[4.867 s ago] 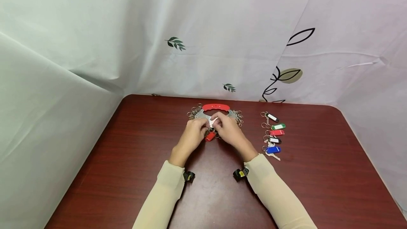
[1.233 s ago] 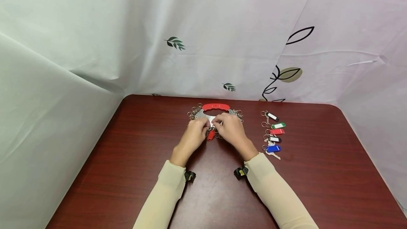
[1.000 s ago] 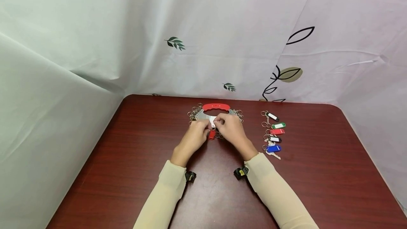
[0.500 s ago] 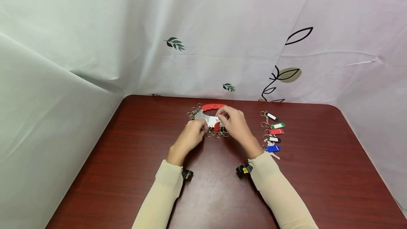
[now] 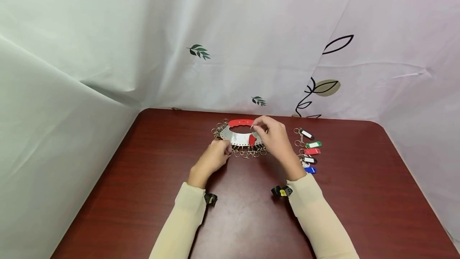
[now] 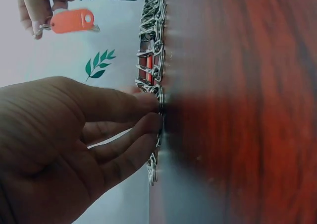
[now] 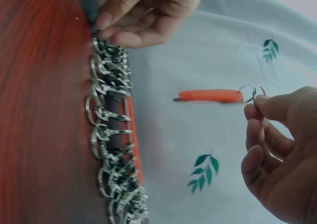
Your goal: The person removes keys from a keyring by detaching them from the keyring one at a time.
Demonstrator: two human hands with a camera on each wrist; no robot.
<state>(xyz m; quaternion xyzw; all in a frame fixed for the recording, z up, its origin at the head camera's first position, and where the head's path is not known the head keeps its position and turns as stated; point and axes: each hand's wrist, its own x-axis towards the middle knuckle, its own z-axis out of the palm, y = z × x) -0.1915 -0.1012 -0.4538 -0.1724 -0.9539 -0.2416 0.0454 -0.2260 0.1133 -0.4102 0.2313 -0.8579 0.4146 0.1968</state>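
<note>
A metal key carrier [image 5: 240,139] with a red grip handle lies on the table, its curved edge lined with several snap hooks and split rings. My left hand [image 5: 215,153] is at its front left edge, thumb and fingertips pinching one of the small metal rings [image 6: 161,97]. Above the carrier, my right hand [image 5: 274,137] pinches a key ring [image 7: 255,105] between thumb and forefinger. From that ring hangs a red key tag [image 7: 210,95], clear of the carrier's hooks. A key tip shows past the tag, the rest of it hidden.
To the right lies a column of tagged keys: a black tag [image 5: 307,134], a green tag [image 5: 314,144], a red tag [image 5: 312,151], another black tag [image 5: 310,160] and a blue tag [image 5: 310,170]. A white patterned curtain [image 5: 230,51] hangs behind the table [image 5: 151,195].
The right hand has lifted the red-tagged key ring away from the carrier's front edge, moving right and up. The left hand has shifted slightly left and down, and more of the carrier shows.
</note>
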